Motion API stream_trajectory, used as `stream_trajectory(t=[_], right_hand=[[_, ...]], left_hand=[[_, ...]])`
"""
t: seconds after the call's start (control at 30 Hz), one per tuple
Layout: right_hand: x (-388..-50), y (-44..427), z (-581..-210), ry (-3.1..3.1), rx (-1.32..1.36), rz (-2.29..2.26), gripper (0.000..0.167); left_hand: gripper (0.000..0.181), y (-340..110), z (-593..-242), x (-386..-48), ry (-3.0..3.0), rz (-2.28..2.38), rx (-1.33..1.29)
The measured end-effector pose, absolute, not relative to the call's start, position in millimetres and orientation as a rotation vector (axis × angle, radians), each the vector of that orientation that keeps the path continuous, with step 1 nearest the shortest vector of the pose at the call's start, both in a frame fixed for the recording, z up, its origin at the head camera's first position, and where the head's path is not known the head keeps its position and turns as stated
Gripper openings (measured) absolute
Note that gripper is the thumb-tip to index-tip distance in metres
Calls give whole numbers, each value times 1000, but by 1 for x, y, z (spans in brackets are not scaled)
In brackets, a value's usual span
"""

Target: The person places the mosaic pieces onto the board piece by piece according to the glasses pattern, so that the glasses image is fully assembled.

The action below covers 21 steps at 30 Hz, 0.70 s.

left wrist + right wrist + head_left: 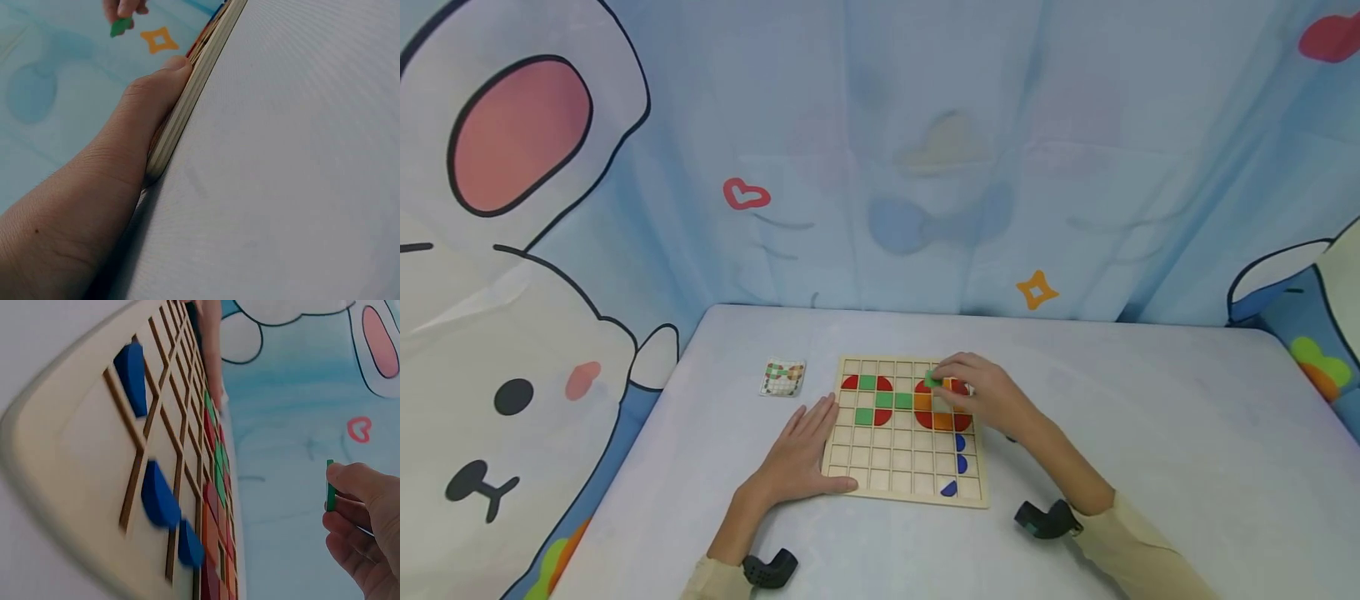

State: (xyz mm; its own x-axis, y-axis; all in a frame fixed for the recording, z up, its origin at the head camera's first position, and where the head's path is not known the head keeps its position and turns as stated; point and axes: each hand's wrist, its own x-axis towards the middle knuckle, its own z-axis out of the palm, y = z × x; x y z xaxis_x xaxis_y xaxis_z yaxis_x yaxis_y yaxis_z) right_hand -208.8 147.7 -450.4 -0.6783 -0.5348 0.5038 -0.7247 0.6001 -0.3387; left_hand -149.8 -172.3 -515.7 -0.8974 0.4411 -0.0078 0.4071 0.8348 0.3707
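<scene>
A wooden grid board [880, 457] lies on the table, holding red, green and orange pieces in its upper rows. My left hand [799, 454] rests along its left edge, fingers extended, the thumb [165, 78] touching the lower rim. Above the board's upper right, my right hand [992, 396] pinches a green square tile [330, 487] between thumb and fingers. The right wrist view shows that tile raised clear of the board. Beneath this hand are red rounded pieces [922, 419] and orange squares [943, 421], some partly hidden.
Three blue half-round pieces, one of them a blue piece [962, 463], lie at the board's lower right. A small dark blue piece [1012, 438] shows beside the right forearm. Left of the board lies a patterned card [783, 378]. A printed curtain [820, 250] hangs behind the table.
</scene>
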Motion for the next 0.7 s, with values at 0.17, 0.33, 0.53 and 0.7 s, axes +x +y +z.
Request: stream_trajectory(t=[0.17, 0.33, 0.53, 0.7], right_hand=[[-220, 91, -455, -2544, 1189, 700, 17], [-230, 52, -460, -2662, 1311, 575, 16], [-237, 31, -466, -2695, 1359, 473, 17], [-237, 23, -468, -2756, 1358, 418, 16]], left_hand=[[118, -173, -515, -151, 2914, 541, 671], [118, -174, -518, -152, 2913, 531, 692], [118, -175, -520, -153, 2912, 527, 704], [118, -175, -519, -152, 2911, 517, 695]])
